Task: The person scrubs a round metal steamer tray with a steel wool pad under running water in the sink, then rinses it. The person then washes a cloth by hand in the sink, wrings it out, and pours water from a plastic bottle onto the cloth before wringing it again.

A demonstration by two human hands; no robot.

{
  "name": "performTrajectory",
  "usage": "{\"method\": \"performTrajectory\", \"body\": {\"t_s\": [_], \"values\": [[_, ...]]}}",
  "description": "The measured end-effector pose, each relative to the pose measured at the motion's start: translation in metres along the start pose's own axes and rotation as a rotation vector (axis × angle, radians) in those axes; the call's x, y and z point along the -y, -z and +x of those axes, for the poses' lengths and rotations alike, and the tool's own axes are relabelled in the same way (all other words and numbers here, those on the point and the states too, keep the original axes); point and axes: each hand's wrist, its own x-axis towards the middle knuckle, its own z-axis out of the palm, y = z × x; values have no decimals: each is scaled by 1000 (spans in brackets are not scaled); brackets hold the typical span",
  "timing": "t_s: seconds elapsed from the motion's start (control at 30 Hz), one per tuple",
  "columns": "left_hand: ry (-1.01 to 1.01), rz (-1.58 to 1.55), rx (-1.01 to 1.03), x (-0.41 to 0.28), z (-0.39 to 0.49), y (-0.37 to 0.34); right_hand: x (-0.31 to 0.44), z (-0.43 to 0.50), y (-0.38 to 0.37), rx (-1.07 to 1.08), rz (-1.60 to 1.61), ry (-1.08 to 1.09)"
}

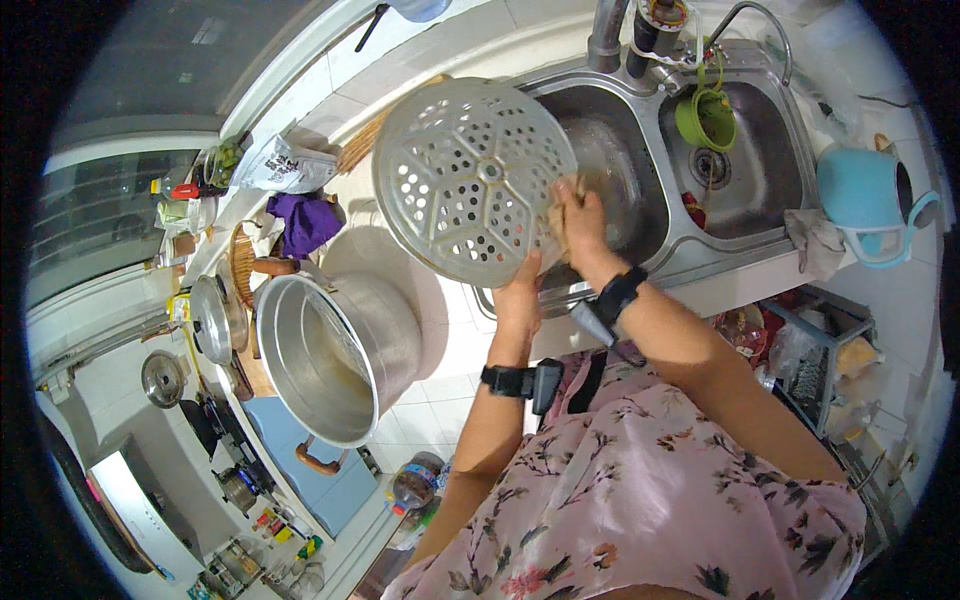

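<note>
A round perforated aluminium steamer plate (491,171) is held tilted over the counter and the edge of the left sink basin (622,142). My left hand (519,291) grips its lower rim, thumb on the upper face. At the plate's right edge, my right hand (583,221) presses a tan cloth or sponge (556,225) to the metal; it is blurred and mostly covered by the fingers. To the left stands a large aluminium pot (390,322) with wooden handles, a little cloudy liquid or residue showing inside.
A green strainer cup (709,120) hangs from the faucet over the right basin (765,180). A grey rag (814,244) drapes over the counter edge beside a light blue pitcher (859,187). A purple cloth (304,225), a white bag (289,165) and a lidded pan (214,319) line the left side.
</note>
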Motion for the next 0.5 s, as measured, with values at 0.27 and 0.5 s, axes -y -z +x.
{"method": "performTrajectory", "body": {"t_s": [0.27,0.5], "values": [[-37,-133,28,-2,1,9,3,-13,-1,66,75,-85],[-26,50,52,1,-20,50,-13,65,18,116,-533,102]]}}
